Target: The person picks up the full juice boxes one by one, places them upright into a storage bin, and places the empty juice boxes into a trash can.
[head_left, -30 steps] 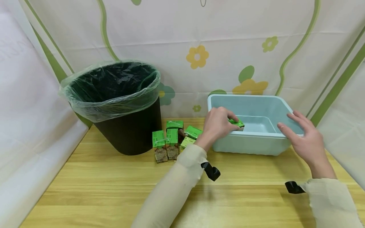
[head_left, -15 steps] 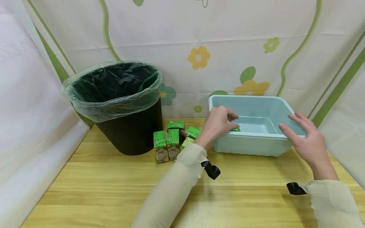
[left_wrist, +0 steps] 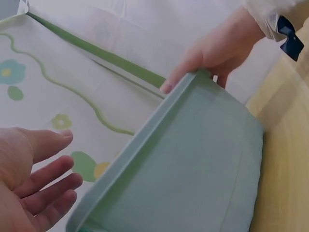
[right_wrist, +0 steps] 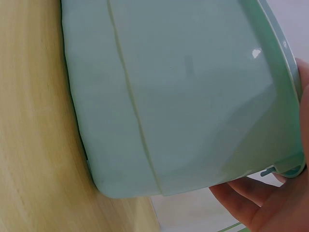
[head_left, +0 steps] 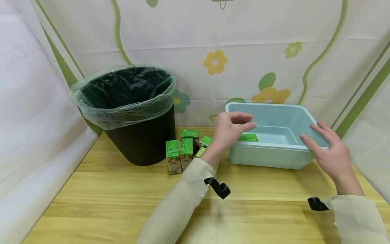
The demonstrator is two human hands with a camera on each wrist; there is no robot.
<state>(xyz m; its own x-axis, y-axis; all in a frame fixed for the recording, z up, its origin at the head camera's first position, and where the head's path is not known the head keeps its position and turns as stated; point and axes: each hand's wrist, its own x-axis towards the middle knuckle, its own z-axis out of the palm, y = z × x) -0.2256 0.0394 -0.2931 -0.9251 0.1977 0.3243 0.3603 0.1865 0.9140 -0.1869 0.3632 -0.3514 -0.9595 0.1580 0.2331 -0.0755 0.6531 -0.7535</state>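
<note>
A pale blue-green plastic tub [head_left: 268, 156] stands on the right of the table. Inside, near its front left, lies a small green box [head_left: 248, 138], its lower part hidden by the tub wall. Above the tub's left end is my left hand [head_left: 225, 129], thumb and fingers apart and nothing between them; the left wrist view shows those fingers [left_wrist: 50, 181] loosely extended. My right hand [head_left: 333, 154] grips the tub's right front corner at the rim, with some fingers [right_wrist: 241, 193] under the rim. Several small green-and-brown boxes [head_left: 186, 147] lie grouped left of the tub, partly behind my left forearm.
A black bin [head_left: 143, 139] with a translucent green liner [head_left: 128, 113] stands at the back left, beside the boxes. Wood-grain table [head_left: 106, 200] runs underneath. White printed cloth [head_left: 182, 27] hangs behind and at both sides.
My left hand has let go of the green box, which now lies in the tub, and has risen up and left. My right hand stays at the tub corner.
</note>
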